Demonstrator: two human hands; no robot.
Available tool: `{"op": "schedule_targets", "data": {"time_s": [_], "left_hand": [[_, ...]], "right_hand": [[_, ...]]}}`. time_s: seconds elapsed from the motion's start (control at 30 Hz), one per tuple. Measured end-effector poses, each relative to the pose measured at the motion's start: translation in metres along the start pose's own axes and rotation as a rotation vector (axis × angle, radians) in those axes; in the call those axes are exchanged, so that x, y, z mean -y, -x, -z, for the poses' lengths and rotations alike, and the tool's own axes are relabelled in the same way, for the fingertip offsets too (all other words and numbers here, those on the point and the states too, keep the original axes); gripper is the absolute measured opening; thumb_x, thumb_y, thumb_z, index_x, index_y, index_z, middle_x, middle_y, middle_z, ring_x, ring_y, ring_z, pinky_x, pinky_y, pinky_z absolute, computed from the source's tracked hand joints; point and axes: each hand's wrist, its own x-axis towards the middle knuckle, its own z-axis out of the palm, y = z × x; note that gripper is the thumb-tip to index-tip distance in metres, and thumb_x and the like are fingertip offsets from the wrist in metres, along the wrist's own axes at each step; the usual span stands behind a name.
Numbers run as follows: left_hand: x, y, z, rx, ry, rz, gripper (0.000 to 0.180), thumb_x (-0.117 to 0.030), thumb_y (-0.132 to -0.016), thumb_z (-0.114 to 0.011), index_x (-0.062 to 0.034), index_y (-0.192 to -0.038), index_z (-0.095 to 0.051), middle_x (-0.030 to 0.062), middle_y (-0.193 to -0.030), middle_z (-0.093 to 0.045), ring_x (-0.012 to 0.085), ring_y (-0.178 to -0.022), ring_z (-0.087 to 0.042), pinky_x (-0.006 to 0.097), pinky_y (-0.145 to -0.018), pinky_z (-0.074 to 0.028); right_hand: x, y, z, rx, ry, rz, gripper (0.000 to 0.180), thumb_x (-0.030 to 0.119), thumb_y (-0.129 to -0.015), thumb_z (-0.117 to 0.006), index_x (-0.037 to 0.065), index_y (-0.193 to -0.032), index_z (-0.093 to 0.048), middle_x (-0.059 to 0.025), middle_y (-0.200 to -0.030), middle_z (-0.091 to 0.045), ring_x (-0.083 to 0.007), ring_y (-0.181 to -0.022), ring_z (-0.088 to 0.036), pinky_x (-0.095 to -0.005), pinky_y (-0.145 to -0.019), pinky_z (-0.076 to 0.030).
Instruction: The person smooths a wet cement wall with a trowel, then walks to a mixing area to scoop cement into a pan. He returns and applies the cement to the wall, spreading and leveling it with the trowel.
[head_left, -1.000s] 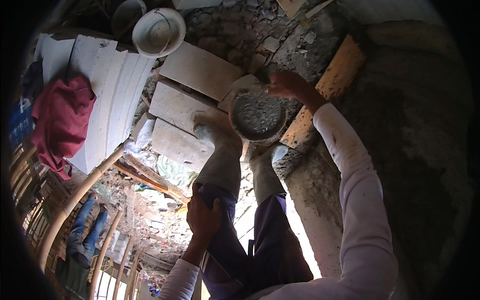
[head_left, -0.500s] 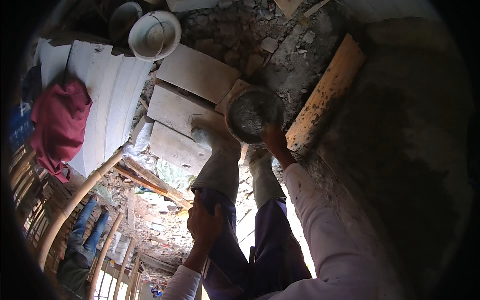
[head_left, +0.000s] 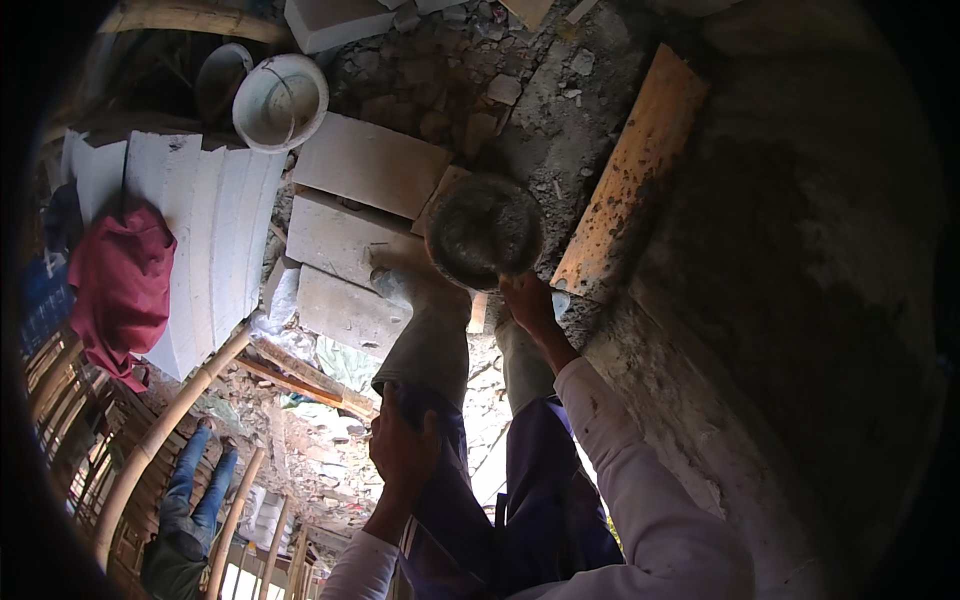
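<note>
A round dark bucket [head_left: 484, 222], coated with grey mortar and with grey material inside, stands just ahead of my boots. At its near rim is my right hand [head_left: 529, 303], with the fingers closed over the edge; what lies under them is partly hidden. My left hand [head_left: 405, 447] rests on my left knee, on the dark trousers [head_left: 455, 510]. Its thumb is spread from the fingers, and it holds nothing. Both legs wear grey-green rubber boots [head_left: 428, 345], the left one beside the pale blocks [head_left: 350, 235].
A mortar-spattered wooden board [head_left: 632, 175] slants right of the bucket, beside a rough wall [head_left: 800, 330]. White pails [head_left: 280, 103] and stacked white blocks [head_left: 200, 230] with a maroon cloth [head_left: 128, 285] are left. Below them stand bamboo poles [head_left: 165, 445] and another person [head_left: 195, 490]. Rubble [head_left: 470, 75] lies ahead.
My right hand has drawn back from over the bucket's inside to its near rim. The view has shifted and turned slightly. My left hand stays on the knee.
</note>
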Motion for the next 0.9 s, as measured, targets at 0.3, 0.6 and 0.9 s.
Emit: {"op": "schedule_targets", "data": {"time_s": [0.3, 0.6, 0.9], "left_hand": [[-0.005, 0.004, 0.01, 0.005, 0.077, -0.035, 0.083, -0.034, -0.088, -0.067, -0.0012, -0.155, -0.031, 0.024, -0.141, -0.055, 0.0429, -0.126, -0.054, 0.053, -0.104, -0.044], [0.002, 0.0, 0.007, 0.045, 0.096, 0.007, 0.084, -0.036, -0.087, -0.068, -0.0003, -0.154, -0.032, 0.0239, -0.141, -0.055, 0.0438, -0.124, -0.054, 0.053, -0.103, -0.044], [0.006, 0.0, -0.011, -0.025, 0.013, -0.09, 0.08, -0.035, -0.088, -0.066, -0.0007, -0.152, -0.034, 0.0233, -0.135, -0.059, 0.044, -0.122, -0.056, 0.054, -0.102, -0.045]], "right_hand": [[-0.004, -0.009, 0.016, 0.094, 0.296, -0.092, 0.04, 0.034, -0.092, -0.066, -0.003, -0.105, -0.058, -0.0259, -0.096, -0.069, -0.0443, -0.093, -0.068, -0.0532, -0.078, -0.055], [-0.03, 0.014, 0.046, 0.253, -0.081, -0.143, 0.04, 0.036, -0.093, -0.065, 0.003, -0.115, -0.058, -0.0232, -0.104, -0.069, -0.0432, -0.093, -0.068, -0.0507, -0.077, -0.056], [-0.05, 0.046, 0.065, 0.154, 0.047, 0.129, 0.051, 0.044, -0.096, -0.065, 0.005, -0.125, -0.05, -0.0224, -0.108, -0.069, -0.0446, -0.098, -0.067, -0.051, -0.078, -0.055]]}}
